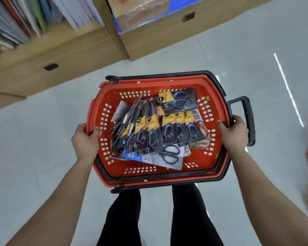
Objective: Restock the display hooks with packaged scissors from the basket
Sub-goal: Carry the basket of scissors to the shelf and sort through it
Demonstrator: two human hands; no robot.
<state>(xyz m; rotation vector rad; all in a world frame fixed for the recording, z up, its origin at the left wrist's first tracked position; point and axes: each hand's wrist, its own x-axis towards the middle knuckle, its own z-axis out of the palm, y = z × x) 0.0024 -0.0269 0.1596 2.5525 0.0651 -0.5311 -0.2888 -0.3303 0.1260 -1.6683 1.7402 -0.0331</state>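
We are carrying the basket (112, 96): left hand (84, 139) grips its left rim, right hand (234, 134) its right. Packaged scissors (167, 128) lie heaped inside. No hooks are in view, so we probably must reach the display next.

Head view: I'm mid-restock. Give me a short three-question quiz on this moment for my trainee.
1. True or false: the left hand and the right hand each grip a side rim of the red basket.
2. Where do the packaged scissors lie? A) inside the basket B) on the floor C) on display hooks
3. Fill in: the pull handle beside the right hand is coloured ___.
Key: 1 true; 2 A; 3 black.
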